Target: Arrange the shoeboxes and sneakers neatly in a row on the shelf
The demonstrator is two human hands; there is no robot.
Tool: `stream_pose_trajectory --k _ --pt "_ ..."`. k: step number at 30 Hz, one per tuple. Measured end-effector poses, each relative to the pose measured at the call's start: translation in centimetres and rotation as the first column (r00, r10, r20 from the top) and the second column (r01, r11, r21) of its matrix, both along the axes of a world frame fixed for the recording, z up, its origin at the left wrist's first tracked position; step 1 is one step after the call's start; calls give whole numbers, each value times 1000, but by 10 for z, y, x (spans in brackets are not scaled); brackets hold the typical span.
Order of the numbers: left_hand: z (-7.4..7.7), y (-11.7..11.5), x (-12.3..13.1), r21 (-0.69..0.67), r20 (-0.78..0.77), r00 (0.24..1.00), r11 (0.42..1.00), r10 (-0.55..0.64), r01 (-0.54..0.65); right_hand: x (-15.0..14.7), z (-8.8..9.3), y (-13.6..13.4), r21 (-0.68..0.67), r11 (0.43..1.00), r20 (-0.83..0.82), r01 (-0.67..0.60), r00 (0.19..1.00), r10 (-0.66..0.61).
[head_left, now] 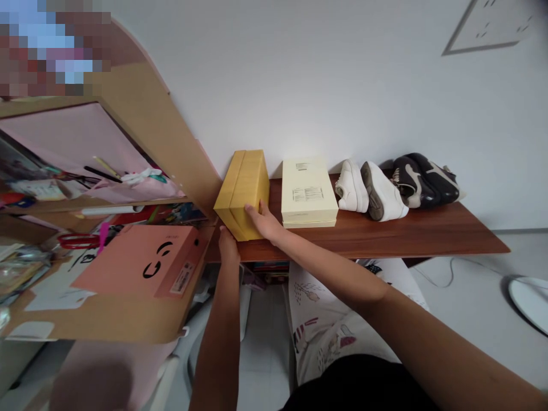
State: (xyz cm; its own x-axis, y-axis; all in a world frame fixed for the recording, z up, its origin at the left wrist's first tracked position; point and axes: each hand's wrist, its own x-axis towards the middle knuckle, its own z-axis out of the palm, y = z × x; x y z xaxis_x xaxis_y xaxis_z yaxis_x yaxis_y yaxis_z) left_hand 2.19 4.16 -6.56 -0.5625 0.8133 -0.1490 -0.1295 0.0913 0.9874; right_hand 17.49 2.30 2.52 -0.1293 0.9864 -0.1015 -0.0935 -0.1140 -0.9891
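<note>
A yellow box (245, 194) stands on its side at the left end of the brown wooden shelf (363, 238), tilted slightly. My left hand (230, 245) grips its lower left front corner, with part of the fingers hidden by the box. On the box's right side, my right hand (266, 221) presses with thumb and fingers around the front edge. Just to the right lies a cream box (308, 191) with printed labels, apart from my hands.
White sneakers (372, 191) and a pair of black shoes (428, 180) sit farther right on the shelf. A pink box (141, 260) lies on the desk (128, 319) at left, below a cluttered desk rack. A patterned cloth (338, 319) covers something below the shelf. A wall socket panel (488, 25) is at upper right.
</note>
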Motion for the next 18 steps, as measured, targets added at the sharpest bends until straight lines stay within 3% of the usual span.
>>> stream_pose_trajectory --k 4,7,12,18 --pt "2 2 1 -61 133 991 997 -32 40 5 10 1 -73 996 72 56 996 -51" --pt "9 5 -2 -86 213 972 989 -97 118 12 14 2 -30 996 94 87 992 -84" --pt "16 14 -8 -213 194 967 956 -163 204 20 20 5 91 993 159 71 984 -85" --pt "26 21 -2 -266 154 978 947 -142 179 24 36 6 143 989 243 24 968 -58"
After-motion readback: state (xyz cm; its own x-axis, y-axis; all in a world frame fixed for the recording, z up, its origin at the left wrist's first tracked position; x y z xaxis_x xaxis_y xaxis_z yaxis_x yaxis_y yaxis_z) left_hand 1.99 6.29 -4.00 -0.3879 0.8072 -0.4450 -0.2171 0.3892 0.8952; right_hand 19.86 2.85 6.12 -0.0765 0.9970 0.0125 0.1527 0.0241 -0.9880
